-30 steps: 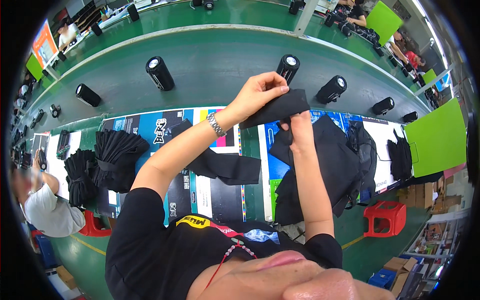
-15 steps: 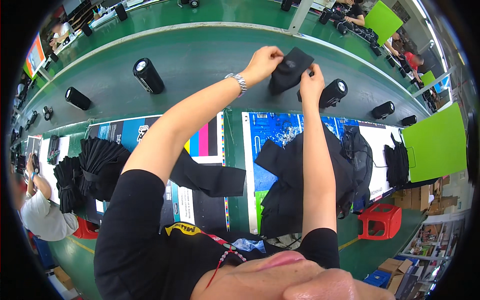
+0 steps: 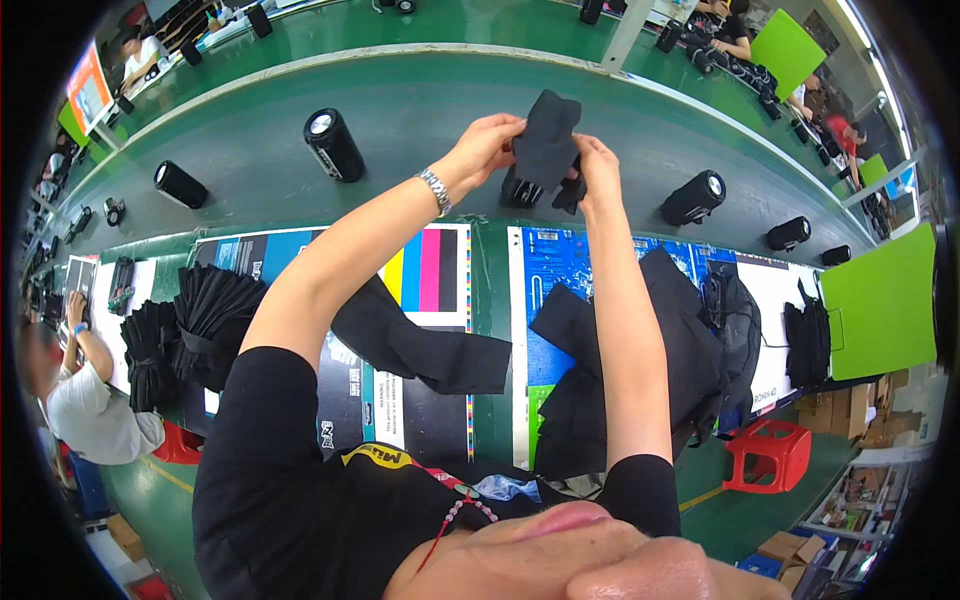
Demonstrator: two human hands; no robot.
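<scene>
Over the grey conveyor belt, a black cloth pouch [image 3: 548, 140] hangs between my two hands. My left hand [image 3: 488, 148] pinches its left edge with closed fingers. At the opposite edge, my right hand [image 3: 598, 172] is closed on the cloth too. Below the pouch, the lower part of a black cylindrical speaker [image 3: 520, 192] shows; the cloth hides its upper part, and I cannot tell whether it is inside. Another black speaker [image 3: 693, 197] lies tilted to the right of my right hand, and one more speaker [image 3: 334, 145] stands to the left.
Black cloth pieces [image 3: 440, 355] lie on the printed workbench sheets, with a larger black cloth pile [image 3: 590, 410] under my right forearm. Bundled black pouches [image 3: 212, 315] sit at left. A green panel [image 3: 882, 295] and red stool [image 3: 768, 455] are at right. A co-worker [image 3: 90, 390] sits at left.
Both hands have shifted left with the pouch, which now hangs upright and spread. The speaker's end shows beneath it. The whole view has moved slightly.
</scene>
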